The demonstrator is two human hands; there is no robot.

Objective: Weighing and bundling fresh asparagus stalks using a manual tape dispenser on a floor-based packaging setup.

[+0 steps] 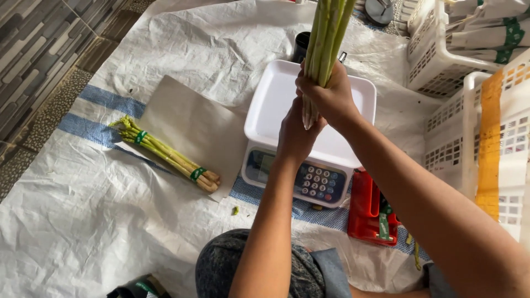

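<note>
Both hands gripped an upright bunch of asparagus point(327, 33) above the white tray of a kitchen scale point(265, 110). The right hand point(327, 94) was wrapped around the stalks near their cut ends, fingers clamped on them. The left hand point(295, 135) sat just below, cupped against the pale stalk ends, fingers closed around them. A tied bundle of asparagus point(165, 154) lay on a sheet of paper point(190, 118) to the left. A red tape dispenser point(371, 212) stood beside the scale, and white plastic baskets point(469, 127) stood at the right.
</note>
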